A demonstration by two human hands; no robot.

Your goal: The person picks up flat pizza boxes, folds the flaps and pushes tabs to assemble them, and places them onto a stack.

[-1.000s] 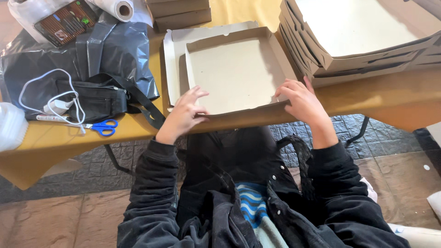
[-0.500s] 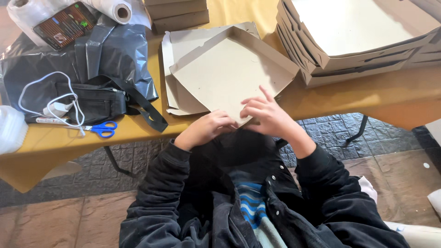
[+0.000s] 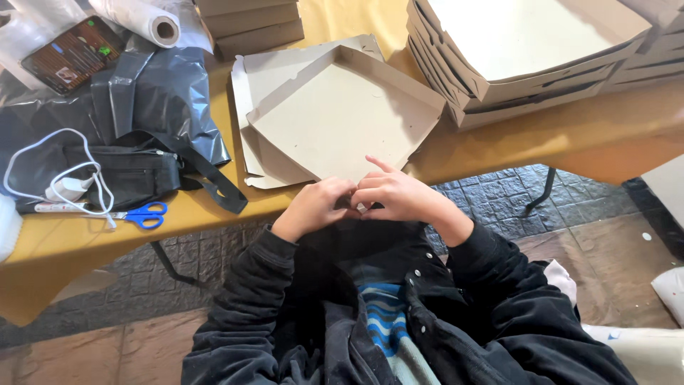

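A long table under a mustard-yellow paper cover [image 3: 335, 21] fills the upper part of the head view, its near edge running just past the fingertips. Below it lies a floor of grey textured paving [image 3: 499, 192] and reddish-brown tiles [image 3: 107, 342], with black metal table legs [image 3: 545, 189] to the right of the fingers.

Far right of the fingers, well apart, stands a tall stack of folded grey cardboard boxes [image 3: 527, 43]. Directly beyond the fingertips lies the half-folded flat grey cardboard box [image 3: 335, 121], turned corner-on, its near corner hanging over the table edge and meeting both hands; another flat cardboard sheet [image 3: 249, 153] lies beneath it. Farther off sits a smaller stack of brown boxes [image 3: 249, 21].

Left of the fingers spreads a crumpled black plastic bag [image 3: 153, 100], with a black waist pouch with a strap [image 3: 132, 175] on it. A white coiled cable with charger [image 3: 64, 185] rests on the pouch. Blue-handled scissors [image 3: 142, 214] lie near the table edge, and a roll of clear plastic film [image 3: 142, 18] and a dark phone [image 3: 71, 53] lie farthest away.

Both arms, in black sleeves, bend inward over the lap. The left hand [image 3: 313, 207] curls, fingers [image 3: 342, 189] drawn narrowly together, pinching at the box's near corner. The right hand [image 3: 392, 196] meets it knuckle to knuckle, fingers bent on the same corner, forefinger [image 3: 381, 164] lifted straight above the cardboard.
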